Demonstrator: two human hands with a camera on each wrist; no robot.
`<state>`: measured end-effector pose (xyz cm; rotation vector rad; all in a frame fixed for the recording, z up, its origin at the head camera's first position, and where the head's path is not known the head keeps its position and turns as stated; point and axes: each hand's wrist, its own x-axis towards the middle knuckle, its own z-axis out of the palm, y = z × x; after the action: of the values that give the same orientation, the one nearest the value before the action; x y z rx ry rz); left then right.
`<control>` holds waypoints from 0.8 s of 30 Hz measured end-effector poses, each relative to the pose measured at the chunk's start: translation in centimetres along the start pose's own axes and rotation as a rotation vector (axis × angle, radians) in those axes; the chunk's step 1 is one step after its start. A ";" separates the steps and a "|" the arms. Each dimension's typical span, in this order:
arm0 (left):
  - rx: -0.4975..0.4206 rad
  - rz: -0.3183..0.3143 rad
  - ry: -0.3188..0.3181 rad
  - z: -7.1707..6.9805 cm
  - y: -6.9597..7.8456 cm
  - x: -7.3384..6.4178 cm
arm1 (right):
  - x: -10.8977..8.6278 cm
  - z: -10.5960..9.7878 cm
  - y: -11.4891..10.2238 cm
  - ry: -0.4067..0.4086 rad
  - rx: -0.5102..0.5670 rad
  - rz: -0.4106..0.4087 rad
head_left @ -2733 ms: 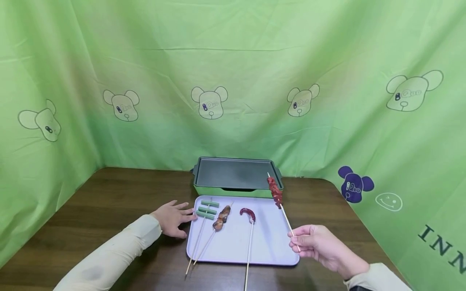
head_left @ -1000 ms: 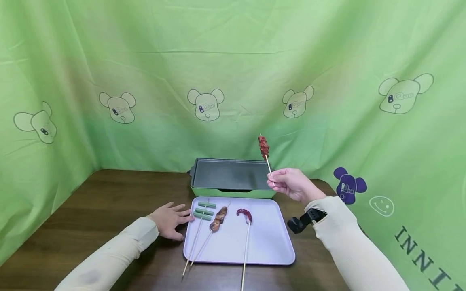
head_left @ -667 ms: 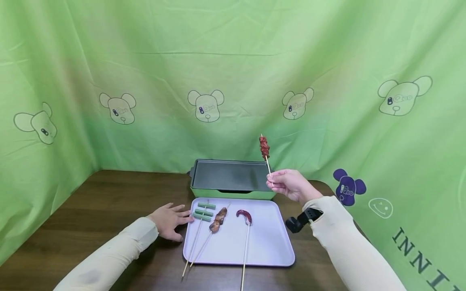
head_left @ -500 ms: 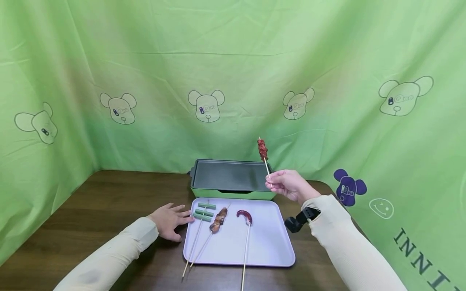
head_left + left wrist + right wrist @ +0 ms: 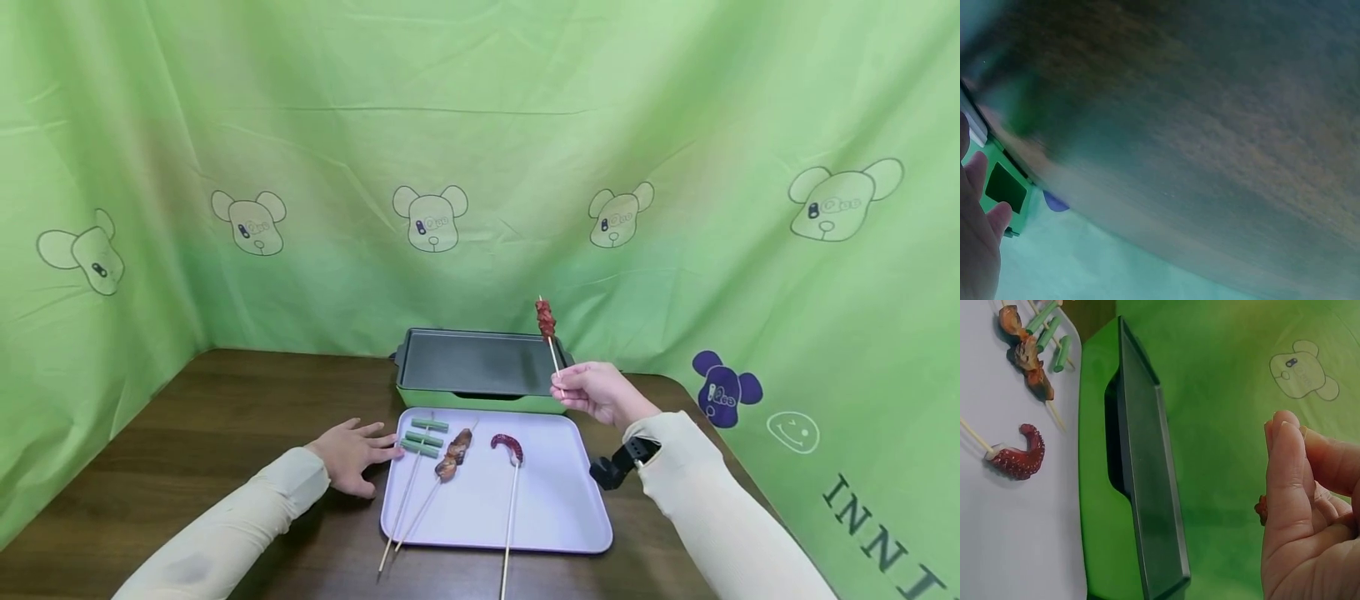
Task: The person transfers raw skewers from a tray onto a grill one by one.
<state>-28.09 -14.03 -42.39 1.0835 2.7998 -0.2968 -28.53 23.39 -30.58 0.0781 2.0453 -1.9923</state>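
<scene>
My right hand [image 5: 600, 392] pinches the stick of a red meat skewer [image 5: 545, 321], holding it tip up over the right end of the black griddle [image 5: 480, 360]. In the right wrist view the fingers hide most of that skewer. My left hand [image 5: 352, 457] lies with fingers spread on the table, fingertips right at the left rim of the lavender tray [image 5: 558, 500]. On the tray lie a skewer of green pieces [image 5: 422, 443], a browned meat skewer [image 5: 454, 457] and a curled dark-red tentacle skewer [image 5: 508, 447], their sticks reaching past the front rim.
The griddle sits on a green base [image 5: 420, 400] directly behind the tray. A green printed curtain [image 5: 480, 108] encloses the back and sides of the brown wooden table [image 5: 277, 400]. A black wrist device [image 5: 622, 463] is strapped on the right wrist.
Since the earliest frame, my right hand has carried the red meat skewer from the tray's right side up and forward to the griddle. In the last half second it dips slightly. The left hand stays.
</scene>
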 end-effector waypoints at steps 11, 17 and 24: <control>-0.004 0.009 -0.009 0.1 0.3 0.2 | -0.3 -0.5 1.4 0.001 0.005 -0.010; -0.005 0.024 0.020 0.2 0.3 0.2 | -0.4 -0.4 2.6 0.004 0.000 -0.018; 0.000 0.020 0.021 0.1 0.0 0.0 | -0.2 0.3 4.0 0.034 0.005 -0.032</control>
<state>-28.13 -14.04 -42.48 1.1205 2.8058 -0.2853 -27.33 23.27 -34.37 0.0805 2.0753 -2.0285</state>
